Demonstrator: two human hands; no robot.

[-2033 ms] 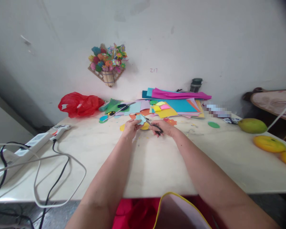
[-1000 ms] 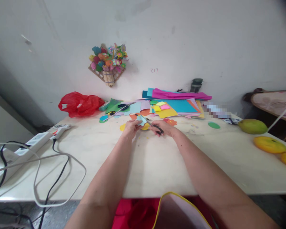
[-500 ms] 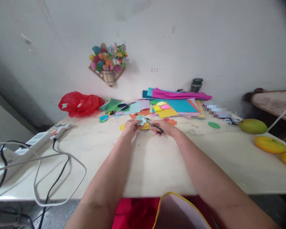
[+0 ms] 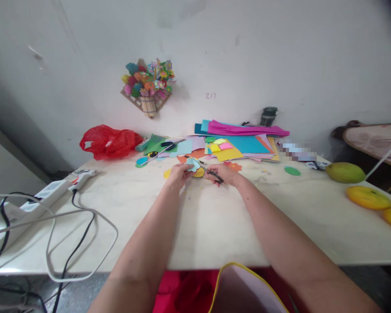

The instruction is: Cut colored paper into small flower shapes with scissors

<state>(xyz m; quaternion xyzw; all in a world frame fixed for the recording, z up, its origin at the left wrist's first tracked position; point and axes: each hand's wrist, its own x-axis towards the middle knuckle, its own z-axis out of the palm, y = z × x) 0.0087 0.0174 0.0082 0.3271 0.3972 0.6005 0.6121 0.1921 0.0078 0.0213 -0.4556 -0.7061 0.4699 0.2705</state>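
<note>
My left hand (image 4: 180,174) pinches a light-blue paper flower (image 4: 193,164) with scalloped edges, above the middle of the table. In my right hand (image 4: 226,174) is a pair of dark-handled scissors (image 4: 217,177), fingers closed round the handles. The blades point left and meet the flower's right edge; whether they are parted I cannot tell. Under the flower lies a yellow paper piece (image 4: 199,172), partly covered. An orange paper flower (image 4: 233,166) rests just beyond my right hand.
Behind my hands lie coloured sheets (image 4: 247,145), a second pair of scissors (image 4: 171,144) and a red plastic bag (image 4: 109,142). A power strip (image 4: 48,195) and loose cables (image 4: 84,211) occupy the left. Mangoes (image 4: 345,172) sit at the right, near a green paper oval (image 4: 292,171).
The light-blue flower has turned slightly in my left fingers, and the scissors have shifted a little against its edge. The rest of the table looks the same.
</note>
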